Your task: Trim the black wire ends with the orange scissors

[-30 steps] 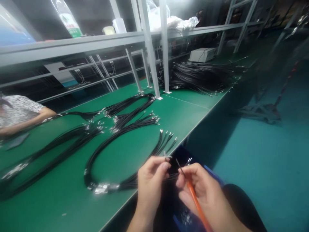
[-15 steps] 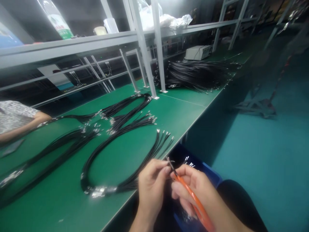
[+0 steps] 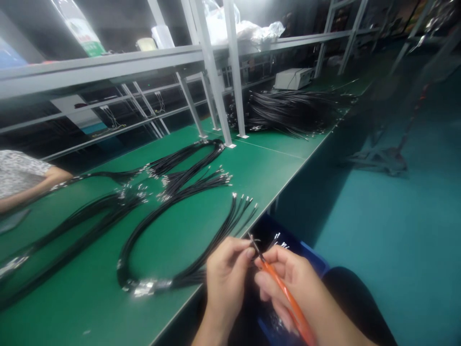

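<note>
Head view shows the left hand (image 3: 226,276) pinched closed, thumb against forefinger, on a thin wire end (image 3: 252,238) just beyond the near edge of the bench, its pale tip slight and stiff. The right hand (image 3: 293,278) is wrapped around an orange-handled tool (image 3: 285,290), whose grips look smooth and glossy, like plastic, and taper to a slim dark metal nose that meets the wire end at the left fingertips; whether its blades are parted is too small to tell.

Beside the left hand, a black cable bundle (image 3: 127,250) bends in a broad U over the smooth, matte green tabletop (image 3: 266,168). A shiny, crinkled silver wrap (image 3: 147,287) binds it low on the curve, and both ends fan into separate strands with bright metallic tips. Below the hands sits a blue bin (image 3: 313,257) with a smooth rim.

Farther along the bench, a thick cable pile (image 3: 288,113) lies sleek and dark in front of a boxy, pale case (image 3: 293,78). Wrinkled, translucent plastic bags (image 3: 252,31) slump on the grey shelf above. At left, a co-worker's mottled grey-and-white sleeve (image 3: 21,170) shows.
</note>
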`<state>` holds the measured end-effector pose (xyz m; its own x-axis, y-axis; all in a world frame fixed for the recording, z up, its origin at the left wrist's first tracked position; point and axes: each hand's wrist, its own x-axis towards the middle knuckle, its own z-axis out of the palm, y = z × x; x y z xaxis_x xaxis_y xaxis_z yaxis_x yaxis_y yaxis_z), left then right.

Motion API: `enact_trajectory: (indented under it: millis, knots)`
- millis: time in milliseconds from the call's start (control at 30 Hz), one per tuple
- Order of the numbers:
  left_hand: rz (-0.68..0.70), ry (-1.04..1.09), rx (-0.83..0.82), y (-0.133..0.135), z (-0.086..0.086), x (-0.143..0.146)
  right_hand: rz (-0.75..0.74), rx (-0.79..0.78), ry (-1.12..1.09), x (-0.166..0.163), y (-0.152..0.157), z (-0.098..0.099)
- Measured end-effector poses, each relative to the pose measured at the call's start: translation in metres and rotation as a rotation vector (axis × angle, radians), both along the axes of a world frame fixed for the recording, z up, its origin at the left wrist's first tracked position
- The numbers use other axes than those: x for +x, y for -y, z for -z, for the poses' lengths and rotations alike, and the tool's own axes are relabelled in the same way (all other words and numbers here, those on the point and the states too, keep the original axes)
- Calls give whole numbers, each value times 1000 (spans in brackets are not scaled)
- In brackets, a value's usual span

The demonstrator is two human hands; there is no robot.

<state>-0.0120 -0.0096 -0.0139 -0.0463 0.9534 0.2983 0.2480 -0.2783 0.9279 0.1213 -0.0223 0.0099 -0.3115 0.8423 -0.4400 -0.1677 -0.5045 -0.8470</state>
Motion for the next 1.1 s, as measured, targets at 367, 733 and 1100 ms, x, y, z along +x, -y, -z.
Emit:
enact_trajectory:
  millis: [367,733,1100]
  knots:
    - [-39,-8,15,-2,6,-1,-88,85,-23,14,3,12]
    - [-19,-76,52,-2,3,3,-31,10,115,6,-4,8]
    - [-29,-121,83,-5,4,3,-38,99,205,14,2,15]
